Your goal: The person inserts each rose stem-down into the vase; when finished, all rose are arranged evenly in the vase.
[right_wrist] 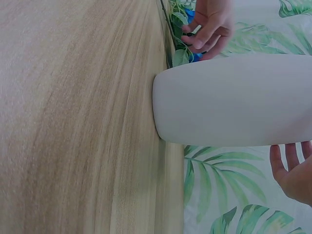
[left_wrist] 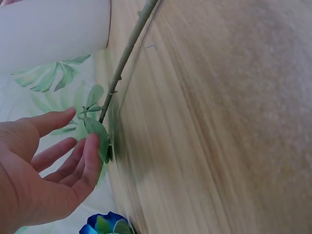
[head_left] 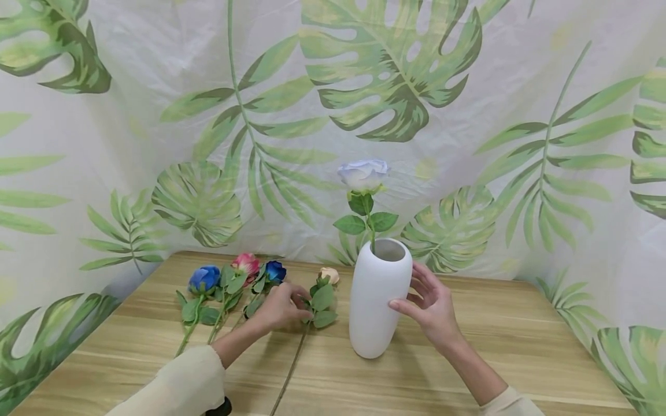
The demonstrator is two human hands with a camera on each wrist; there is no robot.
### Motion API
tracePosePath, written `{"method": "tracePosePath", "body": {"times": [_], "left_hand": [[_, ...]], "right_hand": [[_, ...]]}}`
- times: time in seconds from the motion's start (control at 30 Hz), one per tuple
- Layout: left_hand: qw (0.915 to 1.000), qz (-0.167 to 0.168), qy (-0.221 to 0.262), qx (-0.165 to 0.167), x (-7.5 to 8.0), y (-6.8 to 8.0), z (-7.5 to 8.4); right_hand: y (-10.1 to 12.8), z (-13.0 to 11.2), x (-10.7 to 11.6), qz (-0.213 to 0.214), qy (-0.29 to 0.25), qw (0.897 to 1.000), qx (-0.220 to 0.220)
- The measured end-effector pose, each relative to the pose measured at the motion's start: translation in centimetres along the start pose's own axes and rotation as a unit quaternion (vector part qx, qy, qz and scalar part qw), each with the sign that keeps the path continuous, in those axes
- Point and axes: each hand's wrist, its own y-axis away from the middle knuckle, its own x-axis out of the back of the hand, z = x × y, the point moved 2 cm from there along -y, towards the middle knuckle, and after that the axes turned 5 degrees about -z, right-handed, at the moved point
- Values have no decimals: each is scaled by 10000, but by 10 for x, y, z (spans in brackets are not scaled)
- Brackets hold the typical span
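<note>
While both my forearms stretch out over the wooden table (head_left: 499, 352), my right hand (head_left: 429, 303) sits beside the white vase (head_left: 377, 297), fingers spread and relaxed, fingertips at or just off its right flank near the upper half; the right wrist view shows the palm a little apart from the vase wall, holding nothing. My left hand (head_left: 281, 306) lies further left, resting over the leaves of a cream rose (head_left: 329, 275) that lies flat on the table with its long stem (head_left: 288, 370) running back toward me. From the left wrist view my fingers (left_wrist: 90, 156) are loosely extended, one fingertip touching a green leaf (left_wrist: 100, 136) on that stem, not closed round it.

The vase stands upright near the middle of the table, just right of the lying cream rose. A pale blue-white rose (head_left: 363, 174) stands in its mouth, stem leaning against the left side of the rim, with leaves just above the opening.

Left of my left hand lie three more flowers side by side, heads pointing away from me: a dark blue rose (head_left: 274, 270) nearest the hand, then a pink rose (head_left: 246, 263), then a blue rose (head_left: 204, 278) at the far left.

Behind the table hangs a white backdrop (head_left: 156, 86) printed with large green leaves.
</note>
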Motion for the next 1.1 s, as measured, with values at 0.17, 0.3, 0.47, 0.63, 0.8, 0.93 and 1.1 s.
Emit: {"method": "tracePosePath", "body": {"times": [0.17,0.3,0.47,0.63,0.8,0.93,1.1], "left_hand": [[9989,-322,320,117,-5,0,-1],[9959,-530,714,135,-7,-1,-3],[9941,-576,894,211,-9,0,-2],[9939,-573,895,287,-8,1,0],[9934,-528,808,612,-6,2,2],[9909,-647,812,853,-6,2,3],[9898,-752,844,864,-6,3,2]], "right_hand": [[0,0,0,8,-25,10000,13],[0,-1,0,9,-37,10000,23],[0,-1,-1,11,-23,10000,9],[-1,-1,0,-7,-21,10000,12],[-1,-1,0,2,-27,10000,-1],[-1,-2,0,0,-36,10000,-23],[-1,-1,0,-12,-35,10000,-31]]}}
